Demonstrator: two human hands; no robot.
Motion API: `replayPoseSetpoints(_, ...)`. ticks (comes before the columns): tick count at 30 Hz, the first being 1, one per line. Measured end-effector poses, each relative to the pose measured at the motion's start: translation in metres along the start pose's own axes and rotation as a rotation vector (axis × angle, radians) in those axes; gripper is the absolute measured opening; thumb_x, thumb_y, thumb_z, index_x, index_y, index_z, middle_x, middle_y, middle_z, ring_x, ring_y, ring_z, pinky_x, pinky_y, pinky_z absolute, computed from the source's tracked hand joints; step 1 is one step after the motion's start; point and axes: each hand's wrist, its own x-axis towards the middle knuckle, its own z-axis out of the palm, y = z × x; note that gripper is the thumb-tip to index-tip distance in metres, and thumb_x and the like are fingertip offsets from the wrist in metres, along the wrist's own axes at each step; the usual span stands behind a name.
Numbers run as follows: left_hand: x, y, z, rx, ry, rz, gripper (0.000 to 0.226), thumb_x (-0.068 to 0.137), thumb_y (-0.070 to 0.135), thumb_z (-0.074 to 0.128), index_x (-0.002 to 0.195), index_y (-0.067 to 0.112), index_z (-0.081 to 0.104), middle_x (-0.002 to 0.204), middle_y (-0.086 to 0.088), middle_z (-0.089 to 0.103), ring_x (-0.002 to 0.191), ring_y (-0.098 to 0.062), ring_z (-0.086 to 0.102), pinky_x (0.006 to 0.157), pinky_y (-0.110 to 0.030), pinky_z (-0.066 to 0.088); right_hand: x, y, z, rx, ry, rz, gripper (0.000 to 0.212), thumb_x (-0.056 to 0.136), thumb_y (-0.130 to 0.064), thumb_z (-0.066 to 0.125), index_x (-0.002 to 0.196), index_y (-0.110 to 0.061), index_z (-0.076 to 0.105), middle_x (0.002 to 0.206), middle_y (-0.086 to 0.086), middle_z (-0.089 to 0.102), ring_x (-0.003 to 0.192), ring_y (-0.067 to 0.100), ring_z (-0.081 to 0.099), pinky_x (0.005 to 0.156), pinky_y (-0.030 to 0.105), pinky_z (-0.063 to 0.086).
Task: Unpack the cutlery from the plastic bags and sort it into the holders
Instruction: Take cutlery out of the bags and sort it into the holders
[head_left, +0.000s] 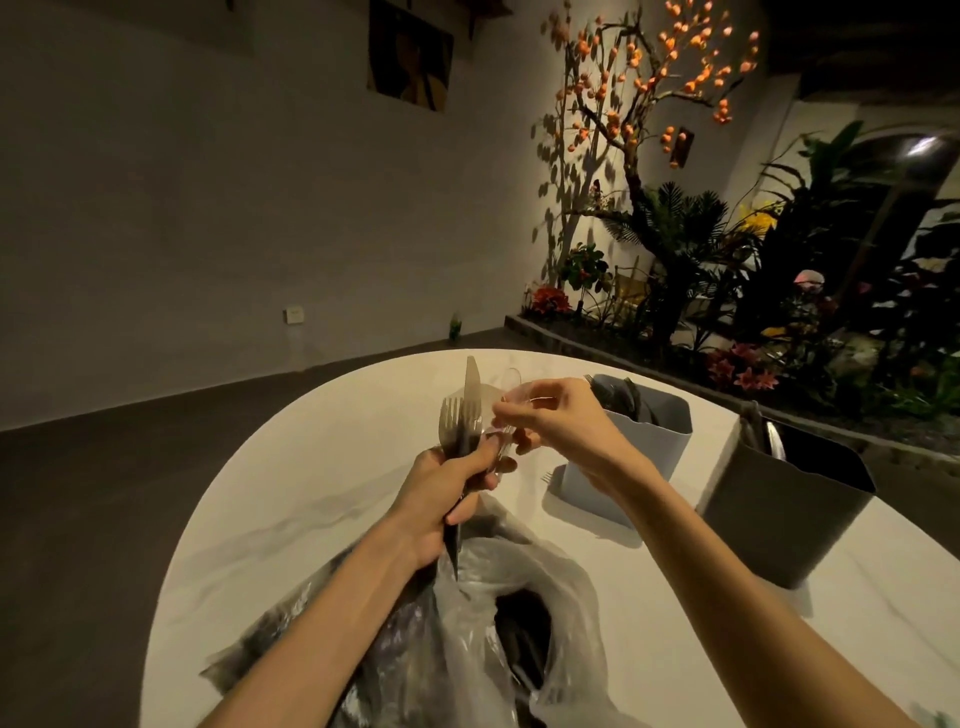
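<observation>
Dim room with a plain wall, a painting (410, 54) up high, and a lit tree with orange fruit (649, 88) plus a bed of plants (779, 291) off to your right. You're at a white round table (291, 467) that takes up the lower half of the view.

Your left hand (447, 499) is wrapped tight around a bunch of cutlery held upright over the table: a fork (451, 421) and a knife (471, 395) stick up above your fist, and dark handles poke out below it toward the bag. Your right hand (556, 421) is right beside that bunch, fingertips pinching a clear plastic spoon (509, 389) whose bowl points up next to the knife blade. Can't really tell if the spoon's lower end is still in your left fist too, it's see-through and blurry there.

Under your forearms sits the crumpled plastic bag (467, 623), mouth open, something dark inside.

Holders are on your right: a white holder (639, 447) just behind your right wrist with dark pieces already in it, and a dark grey holder (789, 509) further right near the table edge, something shiny sticking up at its back.
</observation>
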Motion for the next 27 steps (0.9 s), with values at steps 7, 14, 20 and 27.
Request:
replayPoseSetpoints(7,0.025,0.012,-0.019,-0.173,0.126,0.01,0.031,0.091,0.028,0.073,0.112,0.005,0.074,0.092,-0.014,0.07,0.045,-0.005,0.037,0.036,-0.014,0.03,0.056,-0.003,-0.002,-0.112,0.185,-0.106,0.017,0.093,-0.018,0.072,0.101,-0.004,0.071,0.089,0.009,0.076,0.07,0.015,0.074,0.059,0.021,0.057)
replayPoseSetpoints(14,0.037,0.005,-0.032,-0.384,0.007,-0.03,0.031,0.101,0.022,0.058,0.124,0.003,0.064,0.071,-0.002,0.055,0.04,-0.003,0.033,0.033,-0.014,0.026,0.116,0.028,0.016,-0.459,0.129,0.032,0.016,0.091,-0.022,0.073,0.094,-0.007,0.07,0.092,0.01,0.073,0.073,0.017,0.073,0.068,0.03,0.063)
replayPoseSetpoints(20,0.04,0.005,-0.032,-0.362,0.026,-0.051,0.022,0.1,0.016,0.058,0.116,0.002,0.066,0.069,-0.003,0.055,0.038,-0.004,0.033,0.032,-0.015,0.024,0.137,0.042,0.027,-0.633,0.1,0.151,0.018,0.084,-0.019,0.073,0.088,-0.002,0.075,0.091,0.013,0.073,0.089,0.026,0.07,0.079,0.039,0.061)
replayPoseSetpoints(27,0.037,0.006,-0.031,-0.347,0.009,-0.074,0.02,0.099,0.014,0.058,0.113,0.003,0.066,0.069,-0.003,0.054,0.039,-0.004,0.032,0.033,-0.015,0.025,0.133,0.042,0.035,-0.643,0.066,0.191,0.036,0.075,-0.031,0.088,0.09,-0.002,0.074,0.087,0.011,0.073,0.082,0.023,0.071,0.07,0.031,0.058)
